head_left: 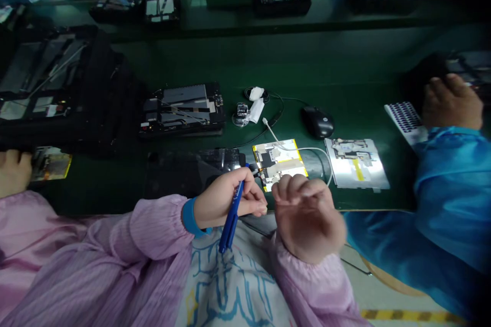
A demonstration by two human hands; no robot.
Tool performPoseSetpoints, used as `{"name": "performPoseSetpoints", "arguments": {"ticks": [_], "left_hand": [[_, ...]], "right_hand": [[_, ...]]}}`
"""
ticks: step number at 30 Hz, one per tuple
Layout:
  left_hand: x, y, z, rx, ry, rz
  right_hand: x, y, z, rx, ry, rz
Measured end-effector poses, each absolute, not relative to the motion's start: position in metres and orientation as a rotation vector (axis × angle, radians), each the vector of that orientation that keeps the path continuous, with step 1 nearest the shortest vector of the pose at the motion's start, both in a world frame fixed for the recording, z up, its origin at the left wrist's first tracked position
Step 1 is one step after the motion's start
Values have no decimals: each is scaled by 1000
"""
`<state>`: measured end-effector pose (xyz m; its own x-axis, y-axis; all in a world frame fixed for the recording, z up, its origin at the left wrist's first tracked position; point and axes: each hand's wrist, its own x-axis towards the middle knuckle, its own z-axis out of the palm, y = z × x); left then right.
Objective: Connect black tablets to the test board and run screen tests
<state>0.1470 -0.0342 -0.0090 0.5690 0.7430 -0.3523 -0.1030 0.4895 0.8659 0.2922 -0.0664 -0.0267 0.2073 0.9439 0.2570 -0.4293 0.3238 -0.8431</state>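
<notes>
A blue pen (232,214) slants down across my left hand (233,191), held between its fingers. The thumb and fingertips of that hand are pinched near the table's front edge, and I cannot make out whether they hold something small. My right hand (307,214) is raised beside it, palm turned up and fingers loosely bent, with nothing visible in it. Just beyond both hands lies a flat battery with yellow edges (286,156), a white cable (307,148) running over it. A dark flat panel (184,166) lies left of the battery, partly behind my left hand.
A black mouse (317,121) and a silver plate with a circuit board (356,163) are at right. Stacked device frames (182,107) stand behind the panel, with taller stacks (46,76) at left. A co-worker's hand (454,102) is at right, another person's hand (15,171) at left.
</notes>
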Motion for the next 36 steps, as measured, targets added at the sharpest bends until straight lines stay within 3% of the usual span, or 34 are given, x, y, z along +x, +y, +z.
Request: {"name": "performPoseSetpoints", "arguments": {"ticks": [5, 14, 20, 23, 26, 36], "left_hand": [[136, -33, -16, 942, 810, 587], [98, -33, -14, 1484, 1050, 511], [11, -14, -9, 1622, 1782, 693], [-28, -13, -15, 1663, 2219, 480], [-46, -16, -25, 1586, 2233, 363], [-46, -14, -33, 1264, 1949, 753]], "right_hand": [[299, -80, -44, -1087, -1692, 619], [336, -68, -63, -1420, -1714, 242], [405, -44, -104, -2015, -1619, 21], [417, -34, -114, -2133, -1721, 22], [418, -25, -116, -2180, -1850, -18], [378, -7, -107, -1709, -1938, -118]]}}
